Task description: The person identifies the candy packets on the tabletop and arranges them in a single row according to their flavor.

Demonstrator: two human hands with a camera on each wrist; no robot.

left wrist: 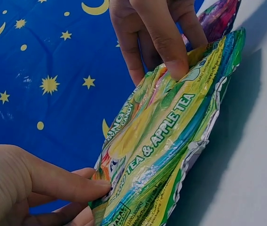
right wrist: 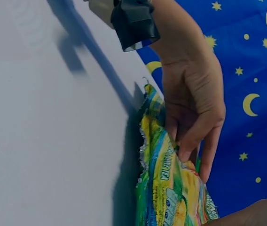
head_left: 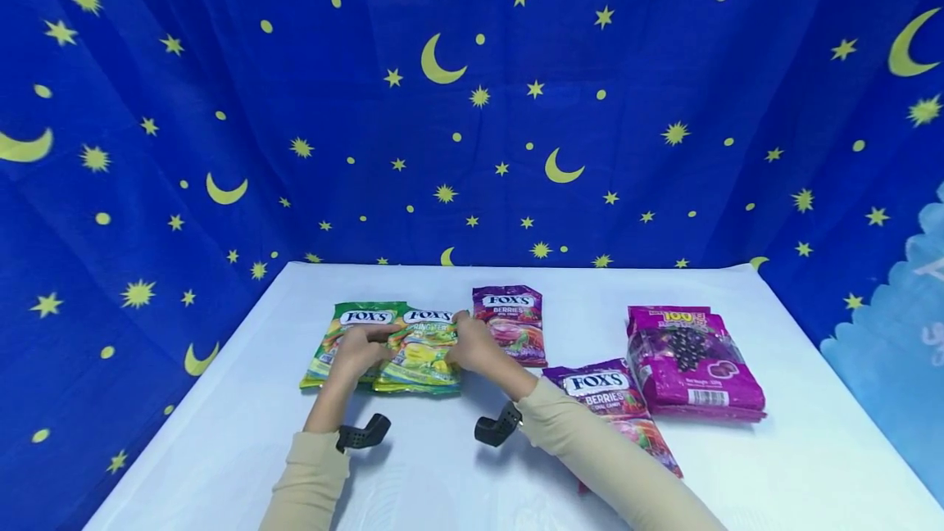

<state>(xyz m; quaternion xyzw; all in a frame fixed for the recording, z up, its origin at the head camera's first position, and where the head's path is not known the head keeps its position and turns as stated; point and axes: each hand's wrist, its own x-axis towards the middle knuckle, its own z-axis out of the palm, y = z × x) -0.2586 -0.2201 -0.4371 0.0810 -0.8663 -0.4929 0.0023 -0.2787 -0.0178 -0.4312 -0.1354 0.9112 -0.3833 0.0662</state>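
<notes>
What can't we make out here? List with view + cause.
Near purple bag, lower-left part: head view, mostly behind the right sleeve.
Left green bag, right part: head view, covered by the left hand and right green bag.
Pink bag's barcode: head view, too small to read.
Right hand, ends of some fingers: left wrist view, behind the right green bag.
Right green bag, one end: right wrist view, cut off by bottom edge.

Head view from above, forward and down; wrist views close beside the same green bag (left wrist: 147,136).
</notes>
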